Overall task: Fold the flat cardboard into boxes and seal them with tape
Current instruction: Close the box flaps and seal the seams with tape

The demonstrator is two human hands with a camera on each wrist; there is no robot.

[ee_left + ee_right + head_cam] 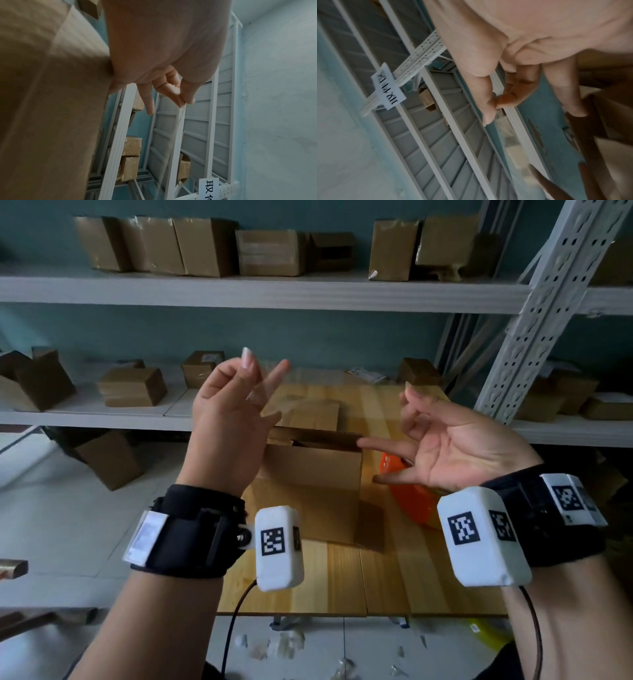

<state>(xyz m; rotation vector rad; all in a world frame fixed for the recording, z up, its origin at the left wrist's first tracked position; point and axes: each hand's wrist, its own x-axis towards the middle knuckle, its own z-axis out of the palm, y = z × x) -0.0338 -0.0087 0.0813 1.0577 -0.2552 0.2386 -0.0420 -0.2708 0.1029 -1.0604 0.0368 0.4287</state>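
Left hand (228,409) and right hand (442,446) each pinching an end of clear, glossy tape strip (329,378), brown cardboard box (311,470) at 6 o'clock below, on pale wooden table (342,583)

Bare bench (394,577) lies in front of the open box (315,474); an orange tape dispenser (411,501) crowds its right side, shelves (137,412) behind.

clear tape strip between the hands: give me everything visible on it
The tape strip is a clear, glossy film, nearly invisible, showing the wood table and cardboard box through it. It is stretched roughly level in the air above the box, touching neither. The left hand pinches one end between thumb and fingertip; the right hand pinches the other. No roll is seen attached; its exact edges are hard to trace.
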